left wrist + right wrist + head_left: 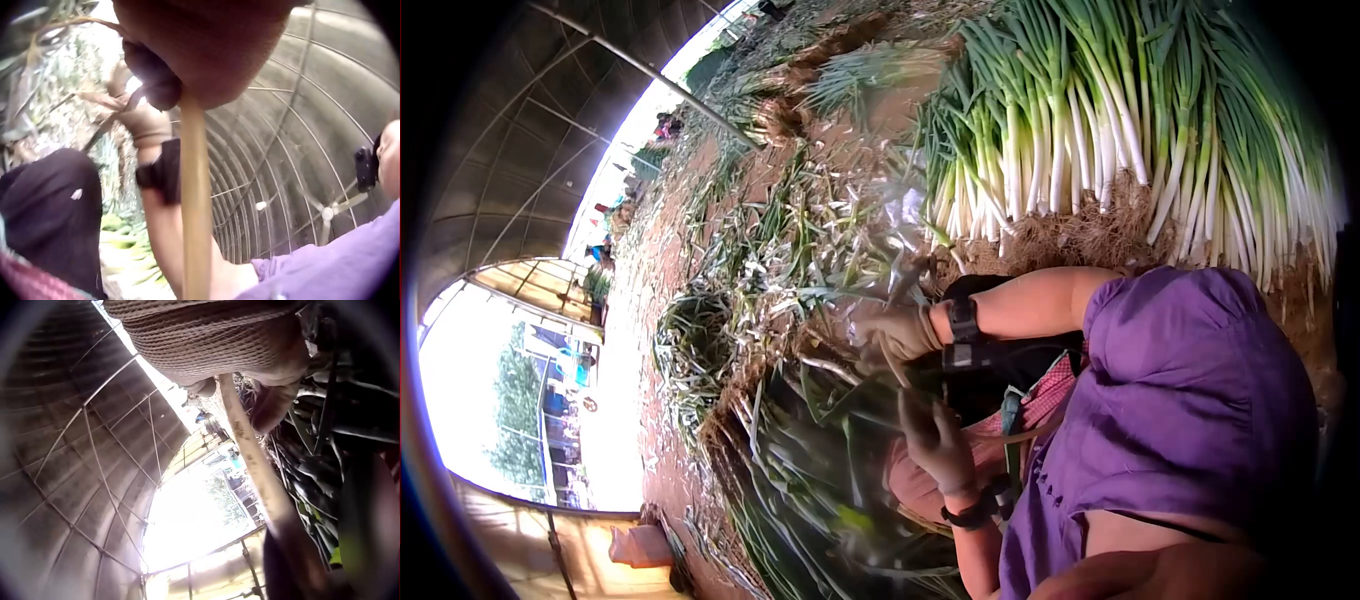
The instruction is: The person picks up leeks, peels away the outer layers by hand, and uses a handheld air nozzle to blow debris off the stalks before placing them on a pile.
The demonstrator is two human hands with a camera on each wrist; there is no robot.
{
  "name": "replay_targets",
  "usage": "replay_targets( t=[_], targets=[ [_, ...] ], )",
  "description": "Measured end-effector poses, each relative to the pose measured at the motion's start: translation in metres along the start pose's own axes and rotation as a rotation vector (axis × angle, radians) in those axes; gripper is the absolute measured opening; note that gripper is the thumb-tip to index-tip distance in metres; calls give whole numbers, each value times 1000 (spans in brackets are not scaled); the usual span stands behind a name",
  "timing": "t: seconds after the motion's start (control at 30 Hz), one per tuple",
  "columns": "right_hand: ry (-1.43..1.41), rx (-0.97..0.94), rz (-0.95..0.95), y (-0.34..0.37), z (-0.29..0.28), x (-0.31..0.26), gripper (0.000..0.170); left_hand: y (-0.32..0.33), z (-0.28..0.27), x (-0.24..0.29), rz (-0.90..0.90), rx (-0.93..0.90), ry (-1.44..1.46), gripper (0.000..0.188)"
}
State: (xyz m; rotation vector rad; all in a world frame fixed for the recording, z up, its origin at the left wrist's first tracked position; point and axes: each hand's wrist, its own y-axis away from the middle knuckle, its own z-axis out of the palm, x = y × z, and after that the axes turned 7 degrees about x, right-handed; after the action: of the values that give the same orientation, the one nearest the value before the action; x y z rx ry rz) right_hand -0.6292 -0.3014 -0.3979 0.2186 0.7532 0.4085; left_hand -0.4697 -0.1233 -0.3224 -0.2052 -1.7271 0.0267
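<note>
Head view: right hand [903,331], centre, fingers curled round pale stalk [251,459] angling toward five o'clock; left hand [940,447], five o'clock, fingers gripping yellowish stalk [195,200]; white-stemmed onions [1105,125], two o'clock.

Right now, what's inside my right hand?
A pale stalk or stick juts from your right hand; the gripped part, and anything else in the palm, is covered from view.

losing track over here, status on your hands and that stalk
Right hand gripping pale stalk; left hand likewise, perhaps the same one. Leafy heap close by, nothing plainly blocking.
</note>
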Motion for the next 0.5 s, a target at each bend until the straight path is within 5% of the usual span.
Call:
replay_targets(
  t=[0.13,0.2,0.27,0.3,0.4,0.43,0.47,0.5],
  targets=[
    [333,253,-152,40,47,7,38,14,-30,-29,101,-116,-17,46],
    [530,83,-79,61,47,11,37,9,-48,3,-161,-16,65,43],
    [781,-94,-37,109,56,18,37,-17,-72,-42,-115,32,291,42],
    [857,-159,30,127,56,31,36,-36,-82,-61,-9,-17,-20,40],
    [1177,-352,349,160,52,68,32,-42,-76,-63,140,56,-117,40],
    [1172,-335,457,162,52,73,42,-44,-72,-64,-132,91,189,33],
    [1369,-282,257,163,48,76,47,-47,-70,-67,-390,130,506,29],
    [1548,-222,35,163,44,77,54,-47,-56,-79,-270,216,435,31]
  ],
)
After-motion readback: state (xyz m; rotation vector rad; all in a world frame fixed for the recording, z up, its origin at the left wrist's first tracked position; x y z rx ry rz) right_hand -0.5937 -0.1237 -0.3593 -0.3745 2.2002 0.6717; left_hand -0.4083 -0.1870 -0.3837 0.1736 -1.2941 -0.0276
